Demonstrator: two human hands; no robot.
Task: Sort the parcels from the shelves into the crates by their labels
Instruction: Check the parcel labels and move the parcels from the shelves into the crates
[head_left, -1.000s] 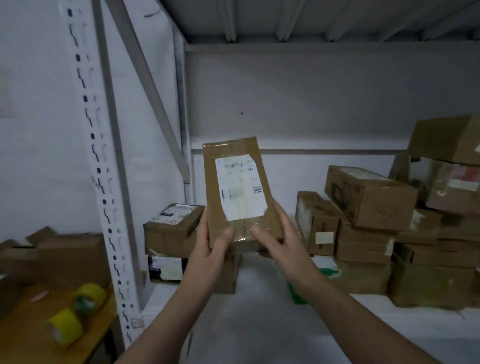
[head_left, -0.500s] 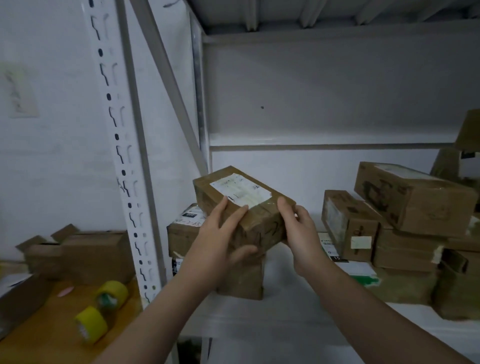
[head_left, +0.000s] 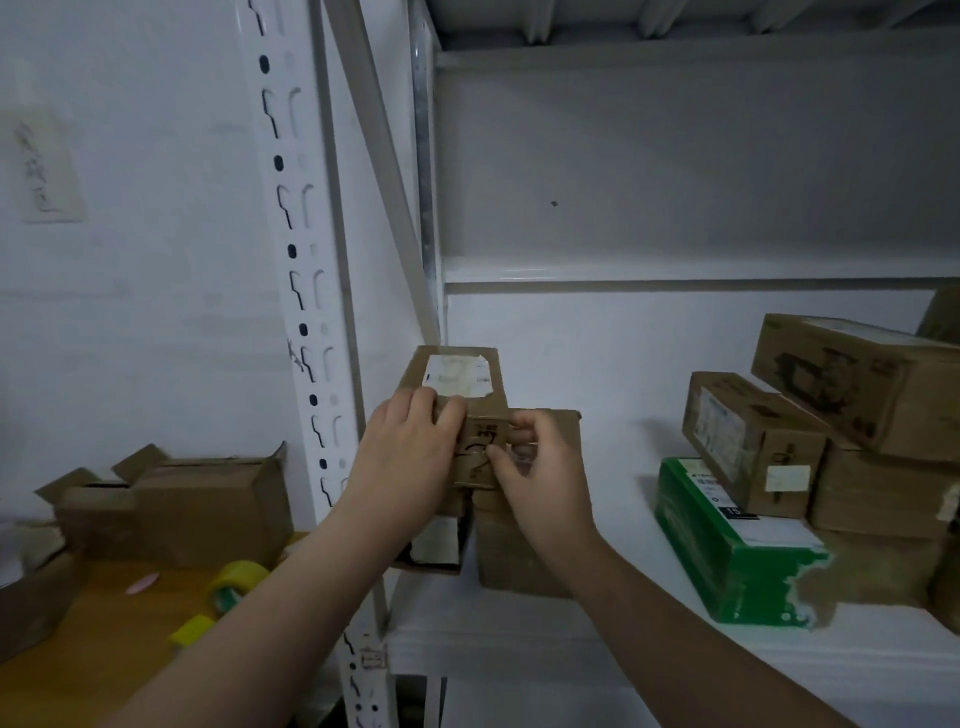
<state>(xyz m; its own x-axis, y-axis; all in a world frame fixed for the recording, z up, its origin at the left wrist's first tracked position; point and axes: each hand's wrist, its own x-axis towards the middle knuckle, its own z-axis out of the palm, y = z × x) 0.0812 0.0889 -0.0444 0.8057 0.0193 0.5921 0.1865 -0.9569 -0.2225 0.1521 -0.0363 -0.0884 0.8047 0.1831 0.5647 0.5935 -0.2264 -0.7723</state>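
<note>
I hold a small brown cardboard parcel (head_left: 462, 382) with a white label on its upper face, lying nearly flat over the left end of the shelf (head_left: 597, 639). My left hand (head_left: 410, 457) grips its near left end. My right hand (head_left: 540, 467) pinches its near right end, fingers curled on the edge. Beneath it stand other brown parcels (head_left: 519, 551), partly hidden by my hands.
A stack of brown boxes (head_left: 857, 415) and a green and white box (head_left: 727, 551) fill the shelf's right side. A white perforated upright (head_left: 306, 332) stands at the left. Beyond it a wooden table (head_left: 104, 618) carries open cartons (head_left: 171, 504) and yellow tape rolls (head_left: 234, 582).
The parcel was upright with its label facing me; I have tipped it flat and lowered it over the parcels at the shelf's left end. My view has shifted left.
</note>
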